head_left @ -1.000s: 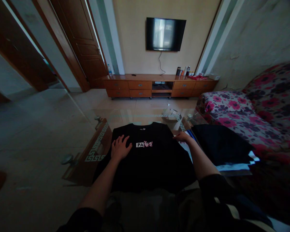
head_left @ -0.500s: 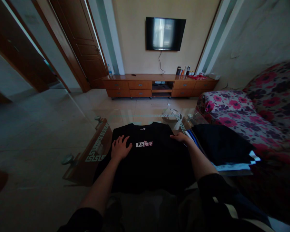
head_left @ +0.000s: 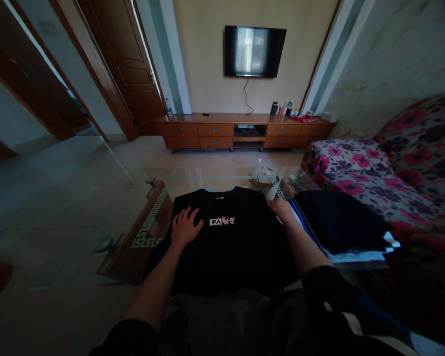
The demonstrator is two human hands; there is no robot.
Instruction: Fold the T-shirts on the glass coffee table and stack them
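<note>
A black T-shirt (head_left: 241,257) lies spread out on a glass table, its neckline at the far side and a white-and-pink print across the chest. My left hand (head_left: 185,226) rests flat on the left part of the shirt, fingers spread. At the shirt's right shoulder edge, my right hand (head_left: 281,207) is closed, its fingers curled down and partly hidden at the cloth. Just right of that hand sits a stack of folded clothes (head_left: 330,217), with a black garment on top and white and blue layers beneath.
The glass table (head_left: 148,232) has a patterned border and round metal supports. A flowered sofa (head_left: 359,173) stands at the right. Beyond are a wooden TV cabinet (head_left: 215,131) with bottles on it, and a wall-mounted television (head_left: 255,52). A crumpled plastic bag (head_left: 263,173) shows past the table's far side.
My right hand has shifted slightly right to the shirt's edge, and its fingers have curled in. My left hand stays in place on the shirt.
</note>
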